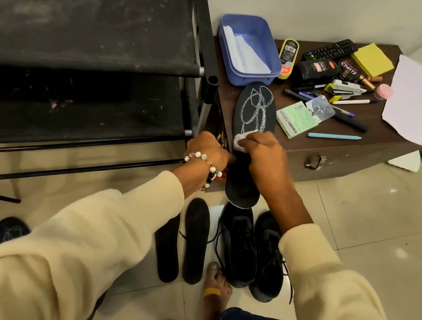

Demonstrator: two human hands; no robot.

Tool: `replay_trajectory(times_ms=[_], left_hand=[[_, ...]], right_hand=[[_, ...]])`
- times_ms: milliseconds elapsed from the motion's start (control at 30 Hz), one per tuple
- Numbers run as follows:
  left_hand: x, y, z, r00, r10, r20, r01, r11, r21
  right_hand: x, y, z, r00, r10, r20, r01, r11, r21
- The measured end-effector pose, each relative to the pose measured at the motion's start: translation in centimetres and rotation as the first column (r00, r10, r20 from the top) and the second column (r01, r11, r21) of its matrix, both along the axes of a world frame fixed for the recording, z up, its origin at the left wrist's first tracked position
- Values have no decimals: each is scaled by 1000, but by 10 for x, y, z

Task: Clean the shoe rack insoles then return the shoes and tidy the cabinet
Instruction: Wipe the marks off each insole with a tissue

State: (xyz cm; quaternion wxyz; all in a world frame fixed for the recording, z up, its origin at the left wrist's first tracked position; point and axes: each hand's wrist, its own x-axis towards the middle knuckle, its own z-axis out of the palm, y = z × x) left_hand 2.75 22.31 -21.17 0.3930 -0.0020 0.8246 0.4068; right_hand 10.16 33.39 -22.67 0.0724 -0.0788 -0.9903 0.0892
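Insole-cleaning step. A black foam insole with a white printed pattern is propped over the edge of the dark wooden cabinet, gripped at mid-length by the left hand. A white wipe is pinched in the right hand and pressed on it. Strokes toward the toe are judged next; two plain black insoles on the floor remain.

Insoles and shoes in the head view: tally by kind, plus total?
Insoles: 4, one patterned insole held and wiped, two plain insoles on the floor, one patterned insole behind the left sleeve.
Black lace-up shoes: 2.
Total: 6
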Motion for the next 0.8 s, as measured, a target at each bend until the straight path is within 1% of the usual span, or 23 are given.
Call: replay_trajectory(times_ms=[33,100,133,167,233,267,300,367,400,433,467,500,533,567,600,633,667,700,733,767,800], left_hand=[[1,0,1,1000,-2,25,1,1000,9],[3,0,1,999,3,41,-4,1000,12],[4,0,0,999,5,44,-6,1000,14],[4,0,0,999,6,47,-6,1000,14],[3,0,0,999,8,33,-8,1000,13],[2,0,0,1000,5,7,-5,1000,4],[1,-1,0,1000,3,-24,-4,1000,-9],[1,-2,1,999,5,-41,-6,1000,-11],[1,-1,1,1000,5,-15,-5,1000,1],[2,-1,2,1000,6,20,-6,1000,13],[2,-1,3,999,8,51,-9,1000,21],[3,0,4,998,9,68,-11,1000,24],[3,0,3,998,9,70,-11,1000,25],[4,0,3,998,8,60,-9,1000,25],[3,0,2,999,9,45,-10,1000,23],[3,0,1,1000,12,29,-13,1000,20],[2,0,0,1000,13,13,-14,1000,15],[2,0,-1,1000,13,-7,-13,1000,4],[1,0,-1,999,13,-30,-14,1000,-11],[1,-1,-2,999,15,-52,-16,1000,-25],[0,-1,-2,998,16,-59,-18,1000,-25]], right_hand=[[2,9,-1,997,-75,15,75,997,-10],[5,18,-1,965,-261,3,258,950,-177],[6,17,3,939,-343,-5,333,915,-226],[4,13,2,948,-317,24,318,945,-74],[2,1,0,977,-210,30,210,977,28],[1,-5,1,989,-148,26,147,988,38],[-1,-7,0,999,-51,19,50,997,64],[-3,-2,-2,998,60,-15,-59,997,40],[-2,2,-3,996,81,-22,-80,996,50],[-2,12,-5,998,62,-17,-61,997,43],[-1,19,-5,999,-38,-17,36,997,-67],[2,25,-5,984,-160,-72,145,973,-181],[2,25,0,954,-290,-77,271,943,-194],[3,24,-1,929,-359,-89,331,914,-233],[4,21,-2,929,-361,-77,325,898,-297],[2,16,-2,931,-359,-70,318,890,-328],[1,9,-1,955,-298,-12,282,915,-289],[0,1,-1,984,-178,11,178,970,-165],[-1,-6,1,997,-79,5,79,991,-106],[-3,-7,-1,1000,1,22,1,996,-86],[-4,-7,1,998,31,51,-27,996,-80]])
